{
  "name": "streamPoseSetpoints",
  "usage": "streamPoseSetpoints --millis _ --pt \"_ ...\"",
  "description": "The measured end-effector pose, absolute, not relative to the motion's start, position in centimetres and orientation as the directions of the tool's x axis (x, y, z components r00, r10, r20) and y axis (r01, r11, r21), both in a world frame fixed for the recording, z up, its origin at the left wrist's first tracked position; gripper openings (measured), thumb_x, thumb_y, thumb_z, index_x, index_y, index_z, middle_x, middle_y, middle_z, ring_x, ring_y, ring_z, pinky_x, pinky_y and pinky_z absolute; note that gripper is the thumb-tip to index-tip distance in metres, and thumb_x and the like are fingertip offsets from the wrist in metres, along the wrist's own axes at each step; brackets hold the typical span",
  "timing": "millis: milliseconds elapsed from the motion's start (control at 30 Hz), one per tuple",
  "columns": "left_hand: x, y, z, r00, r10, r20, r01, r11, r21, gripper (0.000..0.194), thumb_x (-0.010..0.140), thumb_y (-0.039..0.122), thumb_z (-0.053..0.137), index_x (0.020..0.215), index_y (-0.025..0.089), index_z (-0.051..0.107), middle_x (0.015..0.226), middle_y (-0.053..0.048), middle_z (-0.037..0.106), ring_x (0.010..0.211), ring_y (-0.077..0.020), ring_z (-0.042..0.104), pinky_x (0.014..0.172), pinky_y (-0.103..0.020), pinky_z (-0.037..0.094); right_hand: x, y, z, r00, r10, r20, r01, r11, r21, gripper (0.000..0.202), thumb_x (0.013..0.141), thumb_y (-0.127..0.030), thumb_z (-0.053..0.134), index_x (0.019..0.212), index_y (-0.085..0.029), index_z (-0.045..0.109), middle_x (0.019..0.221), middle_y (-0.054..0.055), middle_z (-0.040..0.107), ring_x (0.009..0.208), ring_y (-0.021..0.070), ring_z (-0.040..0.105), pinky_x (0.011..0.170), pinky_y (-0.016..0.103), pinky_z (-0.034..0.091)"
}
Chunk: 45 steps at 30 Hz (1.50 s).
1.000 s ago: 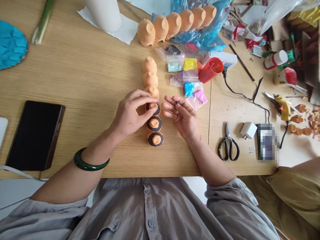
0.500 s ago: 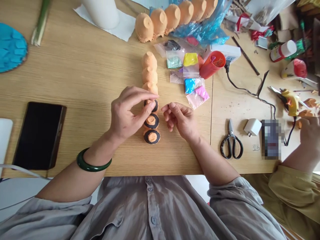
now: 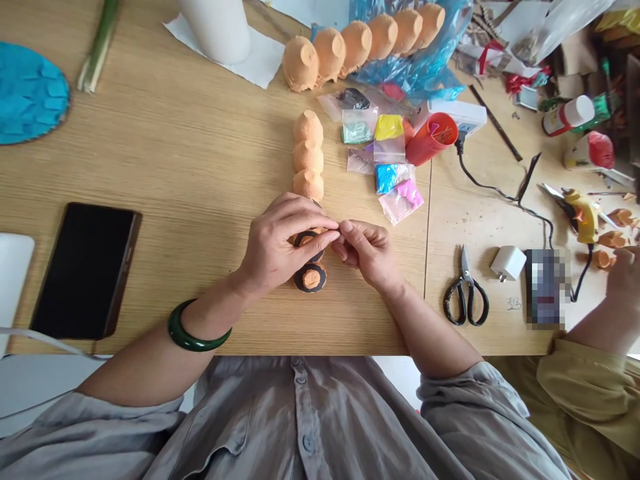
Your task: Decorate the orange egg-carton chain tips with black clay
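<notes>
Clearly, the left hand (image 3: 280, 243) is drawn into a pinch, thumb and forefinger tips close together and meeting the tips of the right hand (image 3: 373, 250). That hand has its thumb laid against curled fingers; what, if anything, either pinches is too small to tell. Beneath the left hand, partly hidden by it, runs a short row of orange cups (image 3: 308, 157): 3 bare cups show just beyond the hand, and 2 clear black rings (image 3: 300, 279) show under its fingers and on its near side. Whether the hand touches the row, I can't tell. Well beyond the left hand stands a second row of 6 orange cups (image 3: 301, 63). Past the right hand lie a pink packet (image 3: 401, 202) and a yellow packet (image 3: 389, 137), with a red cup (image 3: 425, 147) beside the latter. Scissors (image 3: 467, 277) rest to the right hand's right; a black tablet (image 3: 85, 270) lies well left of the left hand.
</notes>
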State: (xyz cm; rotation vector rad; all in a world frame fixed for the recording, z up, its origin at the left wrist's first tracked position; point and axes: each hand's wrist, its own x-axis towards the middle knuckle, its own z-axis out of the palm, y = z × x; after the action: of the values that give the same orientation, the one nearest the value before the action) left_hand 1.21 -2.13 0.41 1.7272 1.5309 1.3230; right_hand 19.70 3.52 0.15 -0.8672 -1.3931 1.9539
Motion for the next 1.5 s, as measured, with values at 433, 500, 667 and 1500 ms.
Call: streamPoseSetpoints --millis 433,500,667,1500 --pt "1.1 -1.9 0.0 -0.099 0.911 0.401 0.528 -0.293 0.797 0.010 0.103 0.041 0.082 0.098 0.034 0.088 0.099 -0.004 0.084 0.106 -0.0293 0.075 0.104 -0.051 0.062 19.7 3.6 -0.5 -0.544 0.806 -0.235 -0.143 -0.364 -0.920 0.056 0.086 -0.072 0.093 0.081 -0.021 0.070 0.062 -0.008 0.057 0.045 0.0045 0.037 0.040 0.021 0.032" --pt "1.2 -1.9 -0.1 -0.103 0.907 0.409 0.528 -0.299 0.795 0.011 0.103 0.039 0.082 0.095 0.034 0.087 0.096 -0.004 0.084 0.104 -0.0291 0.076 0.105 -0.051 0.062 19.7 3.6 -0.4 -0.562 0.789 -0.247 -0.147 -0.389 -0.909 0.055 0.086 -0.070 0.094 0.081 -0.021 0.071 0.062 -0.008 0.057 0.045 0.0045 0.038 0.039 0.021 0.033" --pt "1.3 -2.0 0.2 -0.116 0.897 0.426 0.516 -0.312 0.798 0.015 0.105 0.037 0.080 0.092 0.035 0.087 0.094 -0.003 0.083 0.103 -0.0284 0.076 0.103 -0.050 0.061 19.7 3.7 -0.2 -0.575 0.768 -0.281 -0.151 -0.437 -0.887 0.055 0.084 -0.068 0.096 0.077 -0.020 0.070 0.062 -0.008 0.058 0.043 0.0040 0.039 0.037 0.020 0.033" --pt "1.1 -1.9 -0.7 -0.085 0.820 0.567 0.620 -0.401 0.674 0.013 0.105 0.033 0.081 0.093 0.032 0.088 0.091 -0.002 0.085 0.097 -0.0258 0.078 0.091 -0.045 0.064 19.6 4.1 -0.2 -0.585 0.754 -0.298 -0.147 -0.459 -0.876 0.058 0.077 -0.068 0.102 0.076 -0.019 0.070 0.059 -0.009 0.062 0.040 0.0028 0.043 0.034 0.017 0.038"
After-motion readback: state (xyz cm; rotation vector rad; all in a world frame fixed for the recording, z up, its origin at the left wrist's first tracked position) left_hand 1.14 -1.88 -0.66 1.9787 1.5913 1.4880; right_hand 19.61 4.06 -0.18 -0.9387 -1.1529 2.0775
